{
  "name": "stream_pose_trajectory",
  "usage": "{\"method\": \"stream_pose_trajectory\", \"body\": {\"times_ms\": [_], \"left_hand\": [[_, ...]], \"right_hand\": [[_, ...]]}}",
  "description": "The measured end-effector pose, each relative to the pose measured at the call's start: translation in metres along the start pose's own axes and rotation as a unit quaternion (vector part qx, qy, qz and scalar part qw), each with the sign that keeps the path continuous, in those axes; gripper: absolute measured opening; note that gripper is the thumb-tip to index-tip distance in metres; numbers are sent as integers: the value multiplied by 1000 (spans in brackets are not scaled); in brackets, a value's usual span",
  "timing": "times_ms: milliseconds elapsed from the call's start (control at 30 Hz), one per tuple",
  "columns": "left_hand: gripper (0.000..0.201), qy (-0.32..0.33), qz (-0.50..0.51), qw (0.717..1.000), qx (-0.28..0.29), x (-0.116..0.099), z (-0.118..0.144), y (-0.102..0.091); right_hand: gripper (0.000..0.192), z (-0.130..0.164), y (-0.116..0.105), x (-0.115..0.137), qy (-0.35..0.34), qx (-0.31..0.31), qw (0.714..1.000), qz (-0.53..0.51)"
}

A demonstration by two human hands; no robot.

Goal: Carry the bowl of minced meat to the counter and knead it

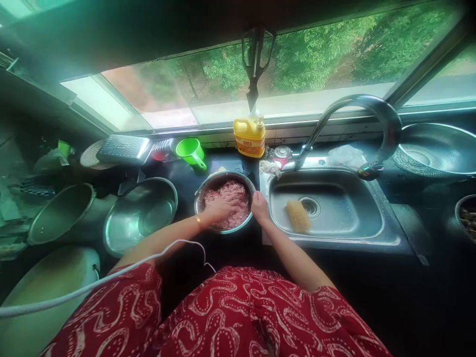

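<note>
A round metal bowl (pixel 198 218) on the dark counter holds pink minced meat (pixel 238 189). My left hand (pixel 225 206), with a gold band at its wrist, lies on the mince with its fingers stretched out; the fingertips are partly sunk in the meat. At the bowl's right side, my right hand (pixel 259 204) is closed on the rim.
Right of the bowl is a steel sink (pixel 334 238) with a yellowish sponge (pixel 298 216) and an arched faucet (pixel 357 101). Behind stand a yellow jug (pixel 250 138) and a green measuring jug (pixel 190 151). Left are a metal basin (pixel 139 213) and a white cord (pixel 122 272).
</note>
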State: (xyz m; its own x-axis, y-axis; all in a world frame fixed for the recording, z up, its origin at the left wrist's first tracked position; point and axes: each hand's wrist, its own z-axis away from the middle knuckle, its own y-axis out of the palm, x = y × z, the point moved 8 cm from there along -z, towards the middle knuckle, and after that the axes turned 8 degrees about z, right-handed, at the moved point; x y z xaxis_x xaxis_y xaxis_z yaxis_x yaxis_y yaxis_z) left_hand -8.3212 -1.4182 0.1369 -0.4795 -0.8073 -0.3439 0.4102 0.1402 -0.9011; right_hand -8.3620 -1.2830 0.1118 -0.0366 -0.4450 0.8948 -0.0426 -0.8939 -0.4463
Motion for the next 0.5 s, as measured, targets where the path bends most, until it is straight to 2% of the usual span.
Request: {"method": "stream_pose_trajectory", "body": {"times_ms": [67,167,200,267,367,433,500], "left_hand": [[32,-18,-10,1000,5,18,12,-17],[33,-50,40,996,64,32,6,-34],[32,-47,58,994,75,32,-2,-40],[31,-20,64,996,62,28,-25,-54],[31,9,4,999,35,31,-61,-69],[30,-20,-45,998,50,50,-73,-70],[29,-87,-76,991,64,79,-67,-69]], "right_hand": [[29,1,0,2,-3,7,1000,2],[28,2,0,2,1,9,1000,1],[28,2,1,1,3,10,1000,-1],[29,2,1,1,7,9,1000,-3],[31,3,1,1,3,-2,1000,-1],[31,3,1,1,2,-11,1000,-1],[31,3,0,1,2,-15,1000,-4]]}}
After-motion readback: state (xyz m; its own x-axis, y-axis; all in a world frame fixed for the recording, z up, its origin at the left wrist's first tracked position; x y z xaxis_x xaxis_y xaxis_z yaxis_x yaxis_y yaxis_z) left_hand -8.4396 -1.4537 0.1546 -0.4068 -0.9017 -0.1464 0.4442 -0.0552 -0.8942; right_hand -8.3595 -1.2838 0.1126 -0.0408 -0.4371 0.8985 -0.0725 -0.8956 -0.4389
